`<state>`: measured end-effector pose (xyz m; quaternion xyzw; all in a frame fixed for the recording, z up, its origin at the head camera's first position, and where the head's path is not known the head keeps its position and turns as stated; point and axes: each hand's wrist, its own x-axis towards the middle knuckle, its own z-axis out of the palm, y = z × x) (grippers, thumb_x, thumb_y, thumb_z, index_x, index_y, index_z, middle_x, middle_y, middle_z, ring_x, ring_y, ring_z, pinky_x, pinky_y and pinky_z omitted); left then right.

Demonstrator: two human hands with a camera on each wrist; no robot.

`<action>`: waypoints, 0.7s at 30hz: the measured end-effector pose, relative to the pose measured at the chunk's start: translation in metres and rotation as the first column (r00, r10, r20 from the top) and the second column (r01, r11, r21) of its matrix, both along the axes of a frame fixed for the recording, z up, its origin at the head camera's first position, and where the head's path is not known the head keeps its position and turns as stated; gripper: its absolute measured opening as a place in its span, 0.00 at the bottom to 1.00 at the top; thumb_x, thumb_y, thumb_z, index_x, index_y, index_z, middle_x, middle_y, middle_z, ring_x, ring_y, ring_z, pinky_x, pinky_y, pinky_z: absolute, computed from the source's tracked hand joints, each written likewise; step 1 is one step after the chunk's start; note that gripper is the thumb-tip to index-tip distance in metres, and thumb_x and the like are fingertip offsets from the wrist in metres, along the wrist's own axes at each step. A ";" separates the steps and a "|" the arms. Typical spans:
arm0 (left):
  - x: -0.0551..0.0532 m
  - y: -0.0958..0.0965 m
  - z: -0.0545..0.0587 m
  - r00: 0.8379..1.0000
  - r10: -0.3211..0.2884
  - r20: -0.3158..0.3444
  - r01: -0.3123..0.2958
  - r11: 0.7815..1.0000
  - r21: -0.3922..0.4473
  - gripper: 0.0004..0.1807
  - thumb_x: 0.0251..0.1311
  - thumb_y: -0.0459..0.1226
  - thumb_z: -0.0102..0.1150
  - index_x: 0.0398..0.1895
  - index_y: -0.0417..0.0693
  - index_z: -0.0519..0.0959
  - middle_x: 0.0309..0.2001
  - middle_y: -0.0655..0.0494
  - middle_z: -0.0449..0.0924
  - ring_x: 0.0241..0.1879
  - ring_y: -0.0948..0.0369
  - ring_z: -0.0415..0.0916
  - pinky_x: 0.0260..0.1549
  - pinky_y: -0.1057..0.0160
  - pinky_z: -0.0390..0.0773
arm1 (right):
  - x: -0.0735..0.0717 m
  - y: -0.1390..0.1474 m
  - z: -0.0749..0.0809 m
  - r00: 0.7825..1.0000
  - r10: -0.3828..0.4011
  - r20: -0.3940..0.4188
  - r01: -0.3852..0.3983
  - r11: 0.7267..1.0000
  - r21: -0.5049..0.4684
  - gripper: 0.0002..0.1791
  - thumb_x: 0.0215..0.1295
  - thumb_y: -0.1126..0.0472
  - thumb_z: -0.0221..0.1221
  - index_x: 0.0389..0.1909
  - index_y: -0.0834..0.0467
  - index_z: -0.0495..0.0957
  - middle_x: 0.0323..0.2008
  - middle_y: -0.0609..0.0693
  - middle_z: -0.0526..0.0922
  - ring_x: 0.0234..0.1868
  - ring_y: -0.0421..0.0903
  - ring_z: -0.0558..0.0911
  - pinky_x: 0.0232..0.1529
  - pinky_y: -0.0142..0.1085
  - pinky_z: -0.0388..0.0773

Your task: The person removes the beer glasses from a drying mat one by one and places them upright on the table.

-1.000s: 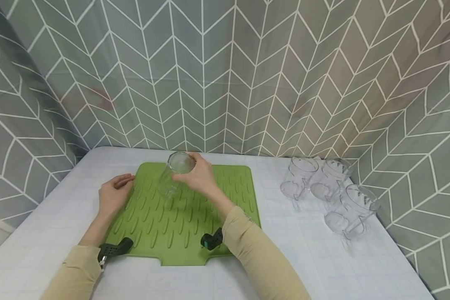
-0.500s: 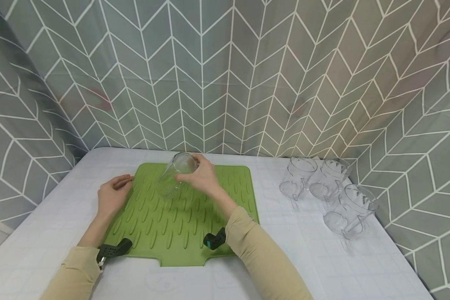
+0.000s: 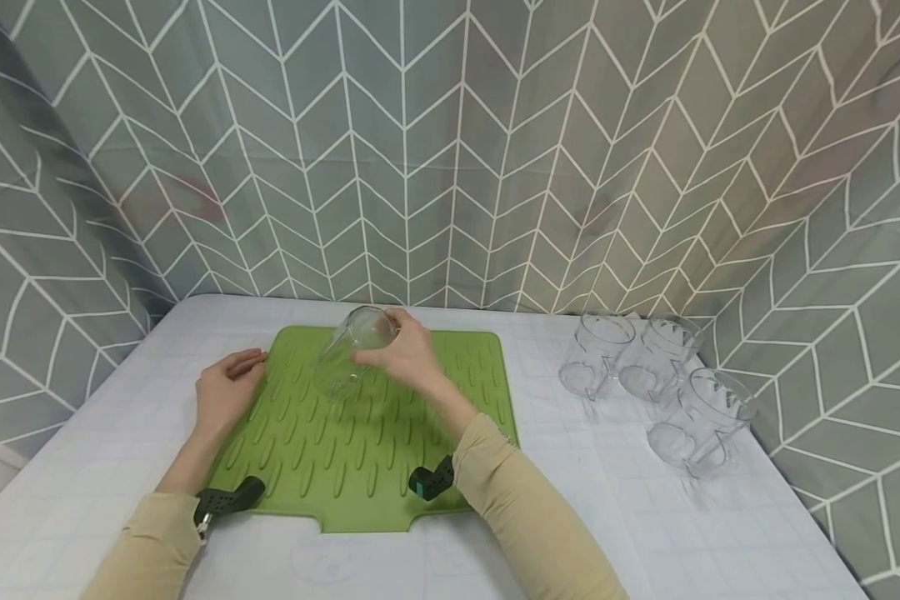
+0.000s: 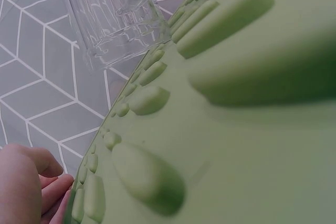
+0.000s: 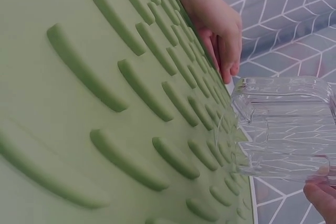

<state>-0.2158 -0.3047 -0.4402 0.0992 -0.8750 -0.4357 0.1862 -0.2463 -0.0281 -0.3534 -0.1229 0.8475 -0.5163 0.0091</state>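
Note:
My right hand grips a clear glass mug near its rim, thumb on the near side. Over the green ribbed mat, the mug stands with its mouth up; whether its base touches the mat I cannot tell. The right wrist view shows the mug from the side, with fingertips of the right hand at its upper end. At the mat's left edge rests my left hand, fingers loosely curled and holding nothing; the left wrist view shows this hand beside the mat's edge.
To the right of the mat, three clear glass mugs stand on the white tablecloth: one mug at the back, another mug beside it, and a third mug nearer. A patterned curtain hangs behind the table.
The mug has turned a little in my right hand and moved slightly right, together with that hand. My left hand has stayed in place.

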 end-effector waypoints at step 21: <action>0.000 0.000 0.001 1.000 -0.009 -0.011 0.009 1.000 0.009 0.21 0.71 0.40 0.53 0.61 0.39 0.78 0.55 0.41 0.83 0.33 0.91 0.66 0.37 0.86 0.68 | 0.002 0.020 -0.008 0.998 -0.005 0.063 0.009 0.998 -0.062 0.46 0.47 0.54 0.78 0.68 0.57 0.69 0.64 0.53 0.76 0.63 0.52 0.75 0.64 0.44 0.75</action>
